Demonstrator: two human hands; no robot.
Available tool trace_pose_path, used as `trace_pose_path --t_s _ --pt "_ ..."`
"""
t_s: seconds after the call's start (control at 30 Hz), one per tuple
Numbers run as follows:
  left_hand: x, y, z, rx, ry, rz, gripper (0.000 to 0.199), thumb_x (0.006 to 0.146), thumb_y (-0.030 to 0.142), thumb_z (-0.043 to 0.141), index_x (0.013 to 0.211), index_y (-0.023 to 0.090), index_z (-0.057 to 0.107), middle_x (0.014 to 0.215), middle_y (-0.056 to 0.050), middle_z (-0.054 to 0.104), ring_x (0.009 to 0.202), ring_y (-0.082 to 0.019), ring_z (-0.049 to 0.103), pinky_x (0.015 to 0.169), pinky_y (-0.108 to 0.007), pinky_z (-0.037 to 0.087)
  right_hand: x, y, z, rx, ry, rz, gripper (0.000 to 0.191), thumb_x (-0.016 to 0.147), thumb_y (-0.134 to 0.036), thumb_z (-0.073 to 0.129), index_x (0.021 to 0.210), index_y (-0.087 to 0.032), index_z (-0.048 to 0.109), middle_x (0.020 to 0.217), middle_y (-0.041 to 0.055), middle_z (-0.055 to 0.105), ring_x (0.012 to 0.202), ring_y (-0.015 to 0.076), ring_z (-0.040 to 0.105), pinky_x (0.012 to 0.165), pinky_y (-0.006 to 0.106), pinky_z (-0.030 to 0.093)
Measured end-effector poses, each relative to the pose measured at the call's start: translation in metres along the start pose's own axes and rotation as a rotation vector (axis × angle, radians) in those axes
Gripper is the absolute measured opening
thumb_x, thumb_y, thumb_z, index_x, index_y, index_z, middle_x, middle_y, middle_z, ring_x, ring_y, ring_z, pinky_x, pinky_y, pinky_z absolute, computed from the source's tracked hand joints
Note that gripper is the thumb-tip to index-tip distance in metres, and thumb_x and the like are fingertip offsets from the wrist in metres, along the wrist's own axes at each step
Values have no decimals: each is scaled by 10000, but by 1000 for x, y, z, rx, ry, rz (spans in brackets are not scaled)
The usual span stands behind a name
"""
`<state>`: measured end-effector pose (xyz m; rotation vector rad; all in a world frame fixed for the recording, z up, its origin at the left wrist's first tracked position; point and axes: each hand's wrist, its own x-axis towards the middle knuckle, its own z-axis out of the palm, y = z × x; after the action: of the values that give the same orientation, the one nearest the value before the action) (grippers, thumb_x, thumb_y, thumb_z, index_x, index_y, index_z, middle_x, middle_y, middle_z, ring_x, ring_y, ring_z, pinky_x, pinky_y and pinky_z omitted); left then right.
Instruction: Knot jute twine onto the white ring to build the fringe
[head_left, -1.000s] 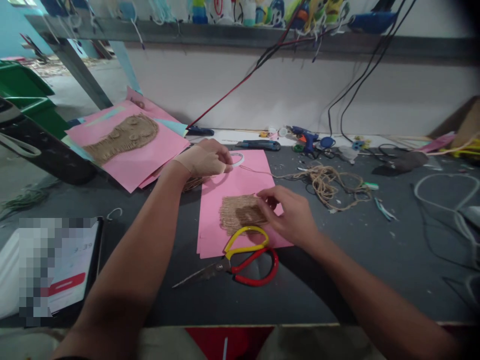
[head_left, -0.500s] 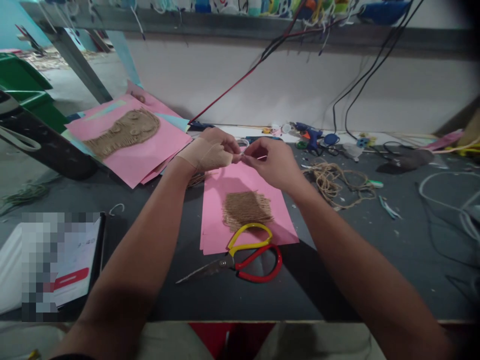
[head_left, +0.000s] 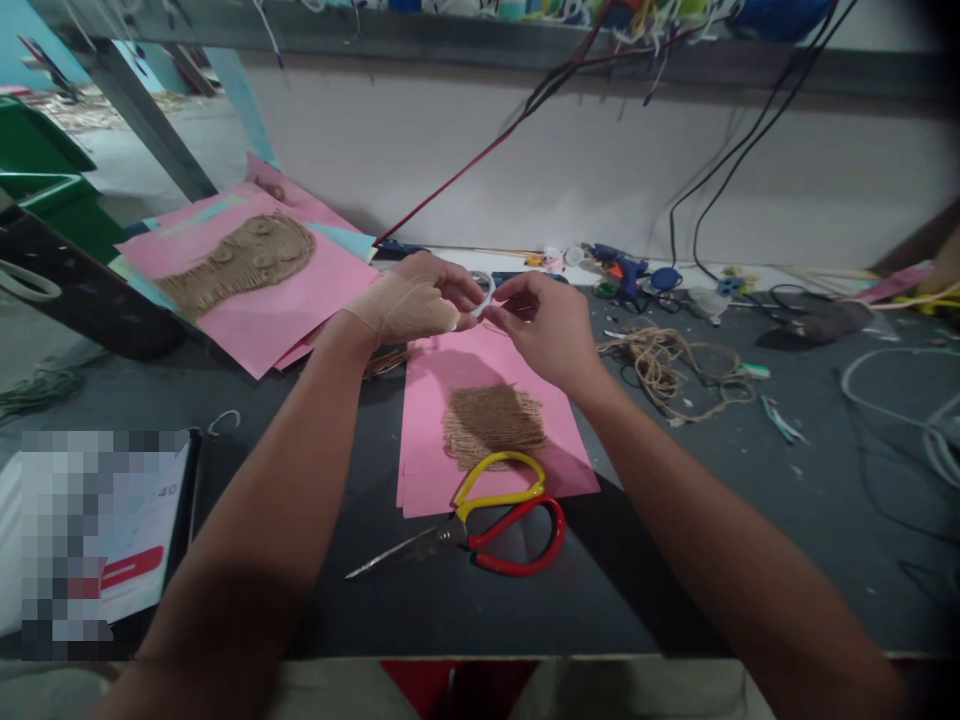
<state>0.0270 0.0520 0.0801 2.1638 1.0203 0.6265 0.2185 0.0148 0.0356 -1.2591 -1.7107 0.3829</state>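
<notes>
Above the far end of the pink sheets (head_left: 427,460), my left hand (head_left: 420,300), with a beige wrap round its palm and wrist, faces my right hand (head_left: 544,320). Their fingertips pinch a small, thin white loop (head_left: 489,298) between them; its kind is too small to tell. A square patch of brown twine strands (head_left: 495,425) lies on the pink paper below my hands. Scissors (head_left: 450,535) with one yellow and one red handle rest at the paper's near edge, blades to the left.
A twine-covered shape (head_left: 255,255) lies on stacked coloured papers at left, beside a black cylinder (head_left: 90,285). A tablet-like screen (head_left: 150,560) is at near left. Tangled twine (head_left: 667,365) lies right, with a blue glue gun (head_left: 626,270) behind.
My fingertips have moved slightly apart, and more of the white loop shows between them. The scissors and twine patch stay in place; the view has shifted slightly.
</notes>
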Motion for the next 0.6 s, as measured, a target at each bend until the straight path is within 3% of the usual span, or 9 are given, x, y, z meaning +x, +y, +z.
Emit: trace_pose_path --t_s 0.17,0.4,0.6 --pt "7 -7 8 -2 47 18 303 690 222 697 967 121 766 882 -105 782 881 -223 729 746 -307 553 -2 4 0 -52 14 -68 62 830 -154 724 862 -174 675 905 46 697 698 141 650 667 312 517" --pt "11 -10 14 22 94 39 269 712 199 707 963 119 762 830 -109 786 878 -222 740 723 -281 553 -3 5 -1 -61 15 -73 146 834 -257 759 824 -197 627 934 39 646 686 139 618 647 328 512" --pt "11 -9 15 13 88 64 249 709 144 707 953 132 757 895 -97 793 908 -213 742 791 -295 573 -4 8 1 -64 7 -101 195 818 -175 749 795 -206 558 920 28 604 690 137 589 629 320 494"
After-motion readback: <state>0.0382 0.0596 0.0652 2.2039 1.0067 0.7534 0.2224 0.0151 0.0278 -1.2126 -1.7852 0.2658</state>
